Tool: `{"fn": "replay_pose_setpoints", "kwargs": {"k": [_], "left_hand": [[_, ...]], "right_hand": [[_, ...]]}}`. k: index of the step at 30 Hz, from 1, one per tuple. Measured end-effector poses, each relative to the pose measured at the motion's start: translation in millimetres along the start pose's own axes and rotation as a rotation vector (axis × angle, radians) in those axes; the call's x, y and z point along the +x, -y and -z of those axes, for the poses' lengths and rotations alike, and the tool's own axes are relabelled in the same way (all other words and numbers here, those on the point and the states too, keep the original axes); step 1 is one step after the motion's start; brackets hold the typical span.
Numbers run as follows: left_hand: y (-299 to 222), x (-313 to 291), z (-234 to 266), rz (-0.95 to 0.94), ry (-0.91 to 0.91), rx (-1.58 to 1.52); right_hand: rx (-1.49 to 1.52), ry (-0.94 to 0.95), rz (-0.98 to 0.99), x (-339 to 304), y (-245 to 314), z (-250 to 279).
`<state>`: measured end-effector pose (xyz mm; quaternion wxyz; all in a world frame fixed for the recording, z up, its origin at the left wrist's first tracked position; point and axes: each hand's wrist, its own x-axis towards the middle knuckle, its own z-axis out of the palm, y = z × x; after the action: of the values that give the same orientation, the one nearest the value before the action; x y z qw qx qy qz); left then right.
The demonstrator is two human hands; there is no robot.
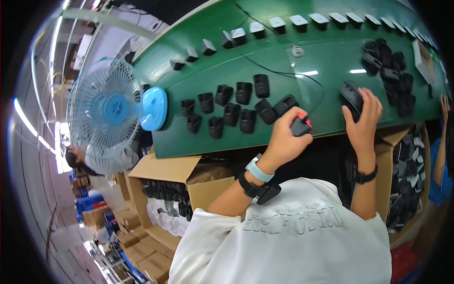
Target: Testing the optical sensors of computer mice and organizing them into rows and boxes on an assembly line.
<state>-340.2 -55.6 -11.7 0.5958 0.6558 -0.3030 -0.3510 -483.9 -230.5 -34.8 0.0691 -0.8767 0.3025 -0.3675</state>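
My left hand [287, 138] is closed round a small dark object with a glowing red light [301, 125], just over the front edge of the green table. Its kind is not plain, since the fingers cover part of it. A thin black cable [269, 69] curves across the table toward it; where it ends I cannot tell. Farther right, my right hand [363, 116] grips a black computer mouse [351, 98] from its right side, thumb on the near side. Left of my left hand, several black block-shaped housings [231, 113] stand in two loose rows on the green table [189, 142].
White-faced dark pieces [299, 22] line the table's far side. A heap of black parts [392, 71] lies at right beside a shallow carton [423, 61]. A blue fan [115, 109] stands left. Open boxes of parts [161, 175] flank me below the table. Other people are at both sides.
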Motion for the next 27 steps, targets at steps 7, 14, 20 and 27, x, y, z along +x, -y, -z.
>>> {"fn": "replay_pose_setpoints", "kwargs": {"k": [7, 14, 20, 27], "left_hand": [[-8.9, -13.9, 10.7, -0.163, -0.104, 0.487], [-28.4, -44.1, 114.2, -0.138, -0.436, 0.913], [8.9, -61.8, 339.7, 0.219, -0.712, 1.166], [2.4, 106.1, 391.3, 0.308, -0.561, 1.312]], "right_hand": [[1.114, 0.306, -0.459, -36.2, 87.5, -27.0], [1.193, 0.053, -0.690, -8.9, 116.8, -34.9], [1.228, 0.020, -0.604, 11.3, 53.4, -31.4], [1.218, 0.104, -0.661, -5.3, 56.0, -30.2]]}}
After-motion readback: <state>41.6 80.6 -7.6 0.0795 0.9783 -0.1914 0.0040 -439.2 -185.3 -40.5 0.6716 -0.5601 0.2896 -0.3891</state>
